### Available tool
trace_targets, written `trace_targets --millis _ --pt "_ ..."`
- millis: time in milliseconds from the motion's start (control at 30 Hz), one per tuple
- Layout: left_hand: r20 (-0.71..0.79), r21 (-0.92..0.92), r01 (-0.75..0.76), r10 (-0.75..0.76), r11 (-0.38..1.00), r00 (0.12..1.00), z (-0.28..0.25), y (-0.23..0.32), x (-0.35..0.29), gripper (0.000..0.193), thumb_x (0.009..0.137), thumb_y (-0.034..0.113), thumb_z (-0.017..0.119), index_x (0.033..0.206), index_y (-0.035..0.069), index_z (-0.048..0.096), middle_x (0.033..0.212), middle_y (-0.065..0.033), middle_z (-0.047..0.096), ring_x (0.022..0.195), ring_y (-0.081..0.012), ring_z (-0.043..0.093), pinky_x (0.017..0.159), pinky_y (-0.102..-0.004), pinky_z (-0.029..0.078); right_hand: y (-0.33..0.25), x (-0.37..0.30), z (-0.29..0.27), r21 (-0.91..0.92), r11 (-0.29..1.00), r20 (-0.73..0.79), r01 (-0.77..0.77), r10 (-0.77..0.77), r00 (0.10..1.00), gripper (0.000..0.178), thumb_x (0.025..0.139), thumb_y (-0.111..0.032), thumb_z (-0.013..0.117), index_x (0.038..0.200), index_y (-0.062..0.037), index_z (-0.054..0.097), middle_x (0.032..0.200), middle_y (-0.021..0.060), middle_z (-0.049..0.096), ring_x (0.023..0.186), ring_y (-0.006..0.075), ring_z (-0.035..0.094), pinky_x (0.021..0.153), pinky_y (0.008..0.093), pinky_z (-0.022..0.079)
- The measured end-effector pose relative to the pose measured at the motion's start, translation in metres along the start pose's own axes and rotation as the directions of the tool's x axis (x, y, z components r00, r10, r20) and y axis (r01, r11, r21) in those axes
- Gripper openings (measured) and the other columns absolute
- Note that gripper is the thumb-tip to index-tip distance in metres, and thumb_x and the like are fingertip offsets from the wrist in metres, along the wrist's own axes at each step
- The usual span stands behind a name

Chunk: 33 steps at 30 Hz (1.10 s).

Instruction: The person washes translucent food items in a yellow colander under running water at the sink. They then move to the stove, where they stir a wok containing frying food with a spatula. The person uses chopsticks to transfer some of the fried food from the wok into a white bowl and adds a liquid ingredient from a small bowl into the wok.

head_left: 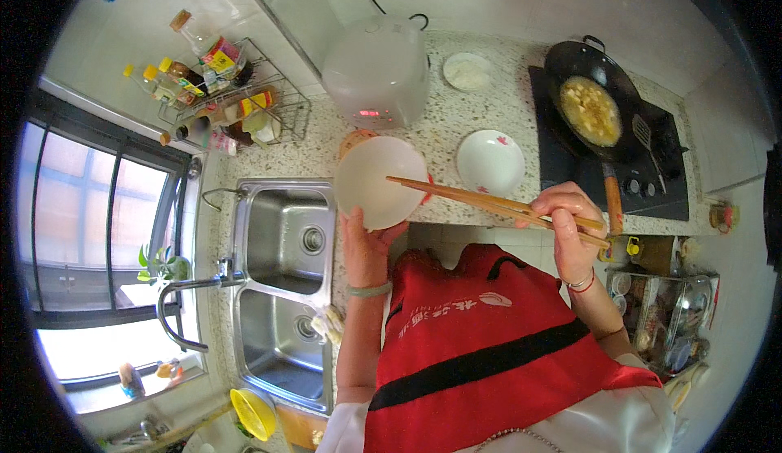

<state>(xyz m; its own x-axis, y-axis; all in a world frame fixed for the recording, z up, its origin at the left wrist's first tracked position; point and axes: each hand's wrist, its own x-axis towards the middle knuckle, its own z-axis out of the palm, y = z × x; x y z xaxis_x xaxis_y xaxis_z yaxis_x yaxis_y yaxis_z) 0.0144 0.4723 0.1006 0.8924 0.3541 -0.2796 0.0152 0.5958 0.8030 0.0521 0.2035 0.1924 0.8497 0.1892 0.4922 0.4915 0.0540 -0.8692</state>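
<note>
A white bowl [366, 160] is tilted over the counter's front edge, with my left hand [364, 249] closed on its near rim. Little or nothing shows inside it. My right hand [574, 225] grips a pair of wooden chopsticks [489, 201], whose tips point left over the bowl's inside. Behind the bowl, part of a round brown board or mat [356, 139] peeks out. A white dish with pink flower marks [490, 160] lies right of the bowl, beyond the chopsticks.
On the black hob [554, 160] at right, a wok [621, 94] holds yellowish food in liquid, beside a slotted spatula [643, 133]. A rice cooker [376, 70] and a plate of white stuff [469, 72] stand behind. A double sink [281, 292], tap [167, 302] and bottle rack [281, 98] are left.
</note>
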Motion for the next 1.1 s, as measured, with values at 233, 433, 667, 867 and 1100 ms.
trace_targets --millis 233,433,667,867,1100 --pt "0.169 0.046 0.076 -0.083 0.996 0.982 0.119 -0.068 -0.049 0.044 0.099 0.033 0.045 0.136 0.012 0.036 0.121 -0.0102 0.055 0.099 -0.0244 0.064 0.072 -0.0362 0.058 -0.034 -0.021 -0.106 -0.274 0.961 0.048 0.023 -0.010 0.999 0.008 0.080 0.001 0.070 0.086 0.0007 0.066 0.079 0.0120 0.065 0.069 0.0196 0.064 0.060 0.0282 0.050" --pt "0.253 0.132 0.085 -0.116 0.988 0.961 0.191 -0.122 -0.077 0.050 0.096 0.038 0.047 0.136 0.010 0.035 0.125 -0.0121 0.052 0.101 -0.0269 0.063 0.071 -0.0362 0.058 -0.035 -0.044 -0.191 -0.358 0.930 0.148 0.089 -0.038 0.988 0.010 0.078 -0.002 0.072 0.085 -0.0013 0.064 0.082 0.0109 0.064 0.069 0.0197 0.063 0.059 0.0282 0.049" --pt "0.248 0.092 0.078 -0.099 0.993 0.964 0.243 -0.170 -0.099 0.050 0.097 0.028 0.049 0.140 0.009 0.031 0.122 -0.0143 0.054 0.095 -0.0259 0.065 0.068 -0.0347 0.060 -0.025 -0.064 -0.247 -0.463 0.854 0.225 0.236 -0.145 0.964 0.012 0.076 -0.003 0.072 0.083 -0.0030 0.062 0.081 0.0110 0.063 0.068 0.0239 0.063 0.057 0.0297 0.049" --pt "0.302 0.157 0.067 -0.112 0.985 0.947 0.263 -0.183 -0.101 0.049 0.096 0.035 0.049 0.134 0.007 0.035 0.122 -0.0147 0.051 0.097 -0.0287 0.064 0.070 -0.0371 0.060 -0.019 -0.064 -0.268 -0.562 0.749 0.246 0.351 -0.254 0.936 0.014 0.075 -0.002 0.073 0.083 -0.0031 0.062 0.079 0.0111 0.062 0.064 0.0245 0.062 0.052 0.0305 0.047" --pt "0.289 0.097 0.035 -0.061 0.995 0.955 0.268 -0.181 -0.096 0.049 0.098 0.024 0.047 0.140 0.008 0.028 0.120 -0.0148 0.054 0.092 -0.0279 0.066 0.069 -0.0359 0.061 -0.025 -0.069 -0.276 -0.195 0.980 -0.003 -0.034 0.034 0.999 0.014 0.092 -0.003 0.057 0.078 -0.0033 0.052 0.075 0.0104 0.063 0.068 0.0139 0.057 0.059 0.0263 0.047"
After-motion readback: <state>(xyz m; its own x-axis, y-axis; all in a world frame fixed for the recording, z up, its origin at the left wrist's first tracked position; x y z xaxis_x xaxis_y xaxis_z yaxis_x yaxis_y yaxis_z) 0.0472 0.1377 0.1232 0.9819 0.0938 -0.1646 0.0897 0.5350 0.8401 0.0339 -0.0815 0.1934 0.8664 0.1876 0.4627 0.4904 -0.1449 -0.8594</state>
